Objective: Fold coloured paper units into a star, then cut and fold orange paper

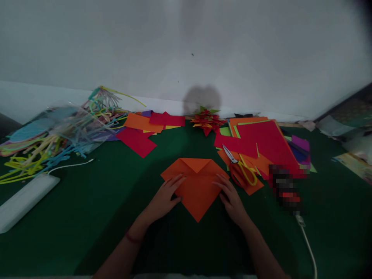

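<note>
A sheet of orange paper (197, 190) lies in front of me, its top corner folded down into a small triangle and its lower corner pointing toward me. My left hand (165, 193) rests on the left edge of this paper with the fingers stretched out and the thumb apart from them. On the right edge lie the fingertips of my right hand (232, 197), also extended, its thumb by the lower right side. Scissors (244, 172) with yellow and red handles sit beyond my right hand, on orange paper pieces.
Red paper sheets (261, 139) are stacked at the back right, near a pixelated dark object (286, 190) with a white cable. A folded-paper flower (206, 120) stands by the wall. Pipe cleaners (58, 143) and a white power strip (29, 197) lie left on the green table (95, 209).
</note>
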### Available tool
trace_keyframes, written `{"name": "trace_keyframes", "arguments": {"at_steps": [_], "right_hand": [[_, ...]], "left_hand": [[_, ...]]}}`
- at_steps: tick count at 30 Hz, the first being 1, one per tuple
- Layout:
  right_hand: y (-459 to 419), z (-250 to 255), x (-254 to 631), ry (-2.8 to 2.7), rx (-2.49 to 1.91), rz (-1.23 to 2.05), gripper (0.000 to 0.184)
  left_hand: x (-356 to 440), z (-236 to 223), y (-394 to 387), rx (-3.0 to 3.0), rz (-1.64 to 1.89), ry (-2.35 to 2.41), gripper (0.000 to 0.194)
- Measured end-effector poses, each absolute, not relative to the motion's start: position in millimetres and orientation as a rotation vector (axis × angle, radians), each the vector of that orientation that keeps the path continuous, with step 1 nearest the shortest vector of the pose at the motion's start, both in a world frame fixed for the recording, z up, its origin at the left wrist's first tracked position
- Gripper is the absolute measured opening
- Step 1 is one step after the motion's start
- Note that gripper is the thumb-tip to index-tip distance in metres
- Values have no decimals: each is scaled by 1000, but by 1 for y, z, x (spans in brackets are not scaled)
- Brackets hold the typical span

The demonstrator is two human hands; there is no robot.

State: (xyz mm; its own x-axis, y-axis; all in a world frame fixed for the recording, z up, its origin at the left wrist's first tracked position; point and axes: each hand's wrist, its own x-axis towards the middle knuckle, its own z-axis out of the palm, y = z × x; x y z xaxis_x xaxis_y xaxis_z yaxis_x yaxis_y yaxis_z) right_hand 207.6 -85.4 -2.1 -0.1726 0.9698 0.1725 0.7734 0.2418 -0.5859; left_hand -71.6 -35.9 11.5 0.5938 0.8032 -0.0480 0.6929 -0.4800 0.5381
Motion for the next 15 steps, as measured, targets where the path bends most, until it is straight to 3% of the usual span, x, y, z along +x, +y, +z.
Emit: {"name": "trace_keyframes", "arguments": {"at_steps": [3, 6, 10, 12, 15], "right_hand": [[-84, 2, 208, -2071, -1627, 539, 47], [-85, 3, 205, -2119, -1659, 481, 55], [-89, -1, 198, -2128, -1590, 268, 35], [-90, -4, 197, -2145, -1523, 243, 24], [-89, -6, 197, -2195, -1432, 303, 20]], "left_hand": [[-72, 14, -36, 2343, 275, 1173, 60], [-74, 20, -35, 2335, 225, 1115, 74], [-76, 22, -33, 2313, 183, 1068, 84], [-75, 20, -33, 2331, 193, 1090, 74], [-70, 15, -35, 2386, 265, 1142, 42]]}}
